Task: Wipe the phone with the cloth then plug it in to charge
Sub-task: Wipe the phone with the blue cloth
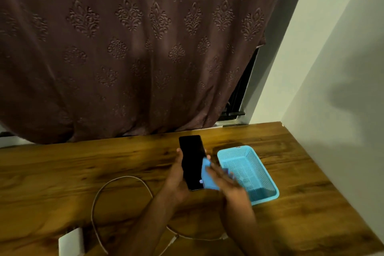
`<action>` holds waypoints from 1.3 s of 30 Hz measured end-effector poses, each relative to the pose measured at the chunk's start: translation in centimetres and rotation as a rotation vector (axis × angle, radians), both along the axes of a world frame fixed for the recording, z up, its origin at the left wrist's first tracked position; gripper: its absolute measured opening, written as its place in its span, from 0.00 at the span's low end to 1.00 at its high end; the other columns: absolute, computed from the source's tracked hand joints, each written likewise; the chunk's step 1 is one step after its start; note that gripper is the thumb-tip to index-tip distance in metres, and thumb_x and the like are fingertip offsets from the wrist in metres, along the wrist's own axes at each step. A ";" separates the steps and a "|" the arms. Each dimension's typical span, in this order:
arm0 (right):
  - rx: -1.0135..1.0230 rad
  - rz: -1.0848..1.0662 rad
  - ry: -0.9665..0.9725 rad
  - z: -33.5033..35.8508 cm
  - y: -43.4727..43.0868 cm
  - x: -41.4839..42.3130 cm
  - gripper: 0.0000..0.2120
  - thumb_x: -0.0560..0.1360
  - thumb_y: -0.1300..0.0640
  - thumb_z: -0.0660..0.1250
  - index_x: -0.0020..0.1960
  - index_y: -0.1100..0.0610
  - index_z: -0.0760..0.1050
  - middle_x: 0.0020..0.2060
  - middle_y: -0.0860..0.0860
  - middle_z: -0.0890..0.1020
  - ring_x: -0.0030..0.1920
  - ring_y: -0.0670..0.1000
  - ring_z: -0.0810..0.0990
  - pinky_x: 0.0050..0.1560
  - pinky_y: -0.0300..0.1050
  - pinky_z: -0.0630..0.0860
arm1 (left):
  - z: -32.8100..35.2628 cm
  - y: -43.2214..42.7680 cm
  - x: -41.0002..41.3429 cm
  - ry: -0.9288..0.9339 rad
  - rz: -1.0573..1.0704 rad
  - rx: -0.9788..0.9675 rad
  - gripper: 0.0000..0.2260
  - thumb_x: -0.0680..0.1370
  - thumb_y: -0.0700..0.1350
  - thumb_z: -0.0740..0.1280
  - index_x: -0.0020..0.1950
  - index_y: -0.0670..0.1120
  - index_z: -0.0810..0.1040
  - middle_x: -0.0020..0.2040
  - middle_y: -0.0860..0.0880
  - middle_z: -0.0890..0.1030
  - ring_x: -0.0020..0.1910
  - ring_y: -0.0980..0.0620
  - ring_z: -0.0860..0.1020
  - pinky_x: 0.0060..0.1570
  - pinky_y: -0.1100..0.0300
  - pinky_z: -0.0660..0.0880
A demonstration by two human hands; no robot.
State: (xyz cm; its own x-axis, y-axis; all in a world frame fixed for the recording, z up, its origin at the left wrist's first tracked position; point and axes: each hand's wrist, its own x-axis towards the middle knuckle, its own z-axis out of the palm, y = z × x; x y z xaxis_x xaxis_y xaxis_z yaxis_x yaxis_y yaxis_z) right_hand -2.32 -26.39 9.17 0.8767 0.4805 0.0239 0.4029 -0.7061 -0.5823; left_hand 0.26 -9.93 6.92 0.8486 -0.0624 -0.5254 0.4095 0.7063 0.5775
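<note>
— Head view: we see the phone (192, 162), dark screen up, held above the wooden worktop (83, 164). Our left hand (178, 181) wraps its grip around the phone's lower left edge.

— And our right hand (226, 183) pinches the blue cloth (208, 176) against the phone's lower right side; that hand is blurred.

— Just right of it sits a blue mesh basket (249, 170), partly hidden by the right hand.

— Nearer us, a white cable (116, 181) loops across the worktop under both forearms, and a white charger block (71, 242) lies at the lower left.

— Behind everything hangs a brown patterned curtain (133, 48).
</note>
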 end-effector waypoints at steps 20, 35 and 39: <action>-0.072 0.121 -0.310 3.0 4.5 2.4 0.29 0.76 0.59 0.59 0.74 0.38 0.67 0.74 0.33 0.61 0.74 0.41 0.60 0.72 0.34 0.56 | 0.7 0.8 -1.4 0.021 0.070 -0.318 0.29 0.79 0.57 0.59 0.70 0.37 0.75 0.64 0.34 0.79 0.60 0.36 0.76 0.70 0.45 0.65; -0.068 0.170 -0.091 1.4 4.6 0.4 0.29 0.80 0.57 0.53 0.79 0.42 0.55 0.76 0.36 0.46 0.79 0.44 0.48 0.77 0.37 0.47 | -0.1 2.4 -0.1 -0.036 0.005 -0.167 0.31 0.79 0.61 0.55 0.68 0.37 0.76 0.61 0.34 0.80 0.56 0.36 0.80 0.63 0.43 0.72; 0.093 0.032 -0.311 3.9 6.6 3.7 0.32 0.71 0.67 0.58 0.74 0.51 0.71 0.74 0.49 0.71 0.74 0.47 0.66 0.76 0.35 0.51 | 1.5 2.3 0.4 -0.112 0.063 -0.248 0.22 0.77 0.52 0.61 0.63 0.39 0.79 0.54 0.38 0.85 0.48 0.40 0.86 0.46 0.49 0.83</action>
State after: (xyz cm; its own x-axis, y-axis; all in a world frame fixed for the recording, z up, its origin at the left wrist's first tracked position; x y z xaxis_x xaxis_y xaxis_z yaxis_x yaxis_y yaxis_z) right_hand 1.37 -19.80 13.06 0.8046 0.4911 0.3338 0.5932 -0.6395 -0.4890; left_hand 0.71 -7.64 8.47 0.9068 -0.1224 -0.4034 0.3036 0.8536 0.4233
